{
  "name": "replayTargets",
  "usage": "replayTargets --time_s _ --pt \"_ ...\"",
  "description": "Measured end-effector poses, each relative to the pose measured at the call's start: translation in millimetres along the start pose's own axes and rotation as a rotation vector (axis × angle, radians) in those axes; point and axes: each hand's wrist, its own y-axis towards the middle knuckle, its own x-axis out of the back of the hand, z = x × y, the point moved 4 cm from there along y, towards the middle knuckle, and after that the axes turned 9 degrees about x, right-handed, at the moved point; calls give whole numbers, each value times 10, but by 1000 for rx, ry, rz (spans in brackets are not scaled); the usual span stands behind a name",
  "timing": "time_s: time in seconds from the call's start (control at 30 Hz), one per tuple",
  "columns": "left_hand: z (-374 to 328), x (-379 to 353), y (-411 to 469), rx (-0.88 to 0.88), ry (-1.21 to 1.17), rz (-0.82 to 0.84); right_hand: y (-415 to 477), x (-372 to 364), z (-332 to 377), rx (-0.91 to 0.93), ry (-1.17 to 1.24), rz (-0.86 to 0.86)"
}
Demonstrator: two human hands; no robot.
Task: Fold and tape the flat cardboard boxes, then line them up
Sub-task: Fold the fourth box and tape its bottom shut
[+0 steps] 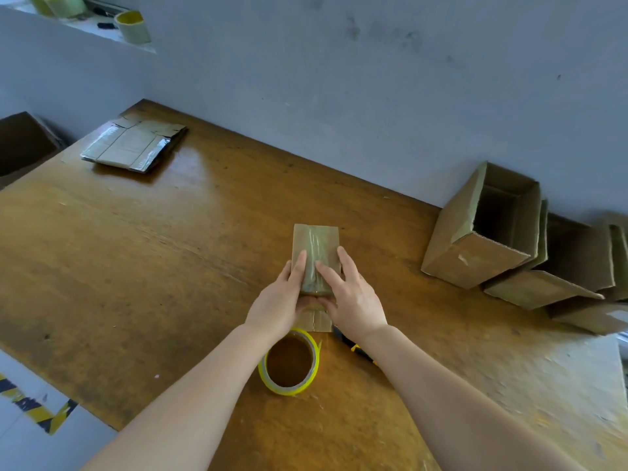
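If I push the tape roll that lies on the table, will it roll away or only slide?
Probably it only slides: the tape roll lies flat on the table, not on its round edge. It is likely light, being a thin hollow ring. Its loose end may catch the wood and drag.

Matt brown cardboard box (316, 246) with glossy tape strip (314, 263) on worn, glossy wooden table (170, 249).

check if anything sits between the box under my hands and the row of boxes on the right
Nothing visible does. Only bare table lies between the box and the row of boxes. The tape roll lies nearer the person, off that path.
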Motion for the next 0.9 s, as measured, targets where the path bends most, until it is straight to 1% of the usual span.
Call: replayTargets --time_s 0.07,0.2,0.27,0.33,0.47,0.57,0.63,0.67,0.73,0.83,0.9 --pt "12 -19 -7 -3 23 -26 6 -52 -26 25 17 -33" --pt "18 -24 -13 2 70 -30 -18 -112 -80 62 -28 7" --pt "13 -15 -14 -6 87 -30 -19 -86 -99 52 39 6" --pt "15 -10 -20 5 57 -12 -20 -56 -105 42 96 -4" --pt "-9 -15 -24 11 5 -23 -13 -61 -72 40 34 3" --pt "1 -12 -23 24 -2 -35 -31 -68 -54 33 27 48" --pt "0 16 -41 22 -46 -46 -63 -42 -72 12 89 73" --pt "-5 47 -54 27 -96 -52 -76 -18 -88 -28 164 62" --pt "-5 122 -77 68 -228 -57 -99 28 -116 -175 394 -9" --pt "-5 202 -104 129 -402 -67 -126 -7 -186 -508 761 -116" --pt "16 226 -108 199 -570 -63 -155 -62 -231 -740 982 -130"
